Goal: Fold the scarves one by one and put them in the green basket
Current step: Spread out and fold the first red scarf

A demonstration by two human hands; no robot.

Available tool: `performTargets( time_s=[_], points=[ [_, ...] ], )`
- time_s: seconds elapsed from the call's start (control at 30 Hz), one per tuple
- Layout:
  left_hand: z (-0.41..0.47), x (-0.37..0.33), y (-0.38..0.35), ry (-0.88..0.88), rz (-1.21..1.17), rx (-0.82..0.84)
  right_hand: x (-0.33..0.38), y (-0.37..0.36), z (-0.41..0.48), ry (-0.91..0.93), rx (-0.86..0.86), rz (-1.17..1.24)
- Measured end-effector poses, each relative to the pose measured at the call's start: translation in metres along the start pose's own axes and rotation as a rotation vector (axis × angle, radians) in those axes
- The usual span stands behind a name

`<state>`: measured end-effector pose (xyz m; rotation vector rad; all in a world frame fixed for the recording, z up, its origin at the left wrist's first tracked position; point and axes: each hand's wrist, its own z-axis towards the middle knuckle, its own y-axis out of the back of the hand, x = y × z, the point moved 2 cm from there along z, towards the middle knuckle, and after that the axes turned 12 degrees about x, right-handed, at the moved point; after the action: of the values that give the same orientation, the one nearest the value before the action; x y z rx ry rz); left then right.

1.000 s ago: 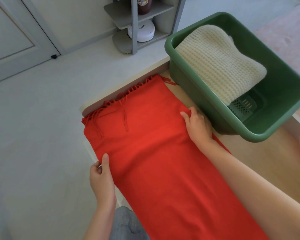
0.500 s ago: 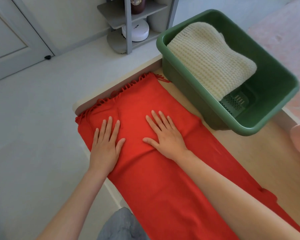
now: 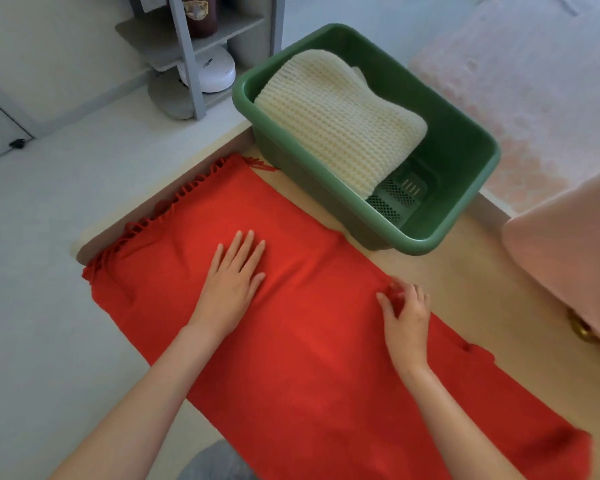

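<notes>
Spanning table (image 3: 465,289) lengthwise with red scarf (image 3: 309,358), fringe at far end, close beside basket (image 3: 492,157) already holding folded cream scarf (image 3: 336,123), so handy for dropping in. Pinning cloth with left hand (image 3: 234,282), flat, fingers straight and slightly spread, likely against sliding. Pinching basket-side edge with right hand (image 3: 409,320), fingers curled, apparently to lift it for a fold.

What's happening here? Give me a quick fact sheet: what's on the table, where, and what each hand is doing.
Surface: wooden table
Being folded: red scarf, spread flat, fringe at the far end
Left hand: flat, pressing on the red scarf
Right hand: fingers curled, seemingly pinching the scarf's basket-side edge
Green basket: on the table, just beyond the scarf
In basket: folded cream knit scarf
</notes>
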<state>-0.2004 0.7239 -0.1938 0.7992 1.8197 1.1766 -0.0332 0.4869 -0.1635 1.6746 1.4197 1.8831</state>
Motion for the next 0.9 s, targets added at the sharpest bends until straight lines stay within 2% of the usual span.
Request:
performTargets(
  time_s=[0.23, 0.43, 0.53, 0.73, 0.8, 0.9],
  points=[
    [0.019, 0.008, -0.001, -0.049, 0.063, -0.012, -0.007, 0.009, 0.026, -0.019, 0.138, -0.010],
    [0.017, 0.004, 0.000, -0.034, 0.073, -0.058, -0.011, 0.026, 0.039, -0.159, 0.354, 0.029],
    [0.016, 0.004, 0.000, -0.040, 0.078, -0.059, -0.010, 0.029, 0.043, -0.140, 0.459, -0.016],
    [0.016, 0.005, 0.001, -0.035, 0.075, -0.051, -0.015, 0.038, 0.045, -0.160, 0.410, 0.231],
    [0.016, 0.006, 0.001, -0.045, 0.071, -0.050, -0.019, 0.043, 0.047, -0.176, 0.444, 0.153],
    [0.017, 0.008, 0.002, -0.056, 0.073, -0.045, -0.021, 0.047, 0.050, -0.153, 0.530, -0.179]
  ],
)
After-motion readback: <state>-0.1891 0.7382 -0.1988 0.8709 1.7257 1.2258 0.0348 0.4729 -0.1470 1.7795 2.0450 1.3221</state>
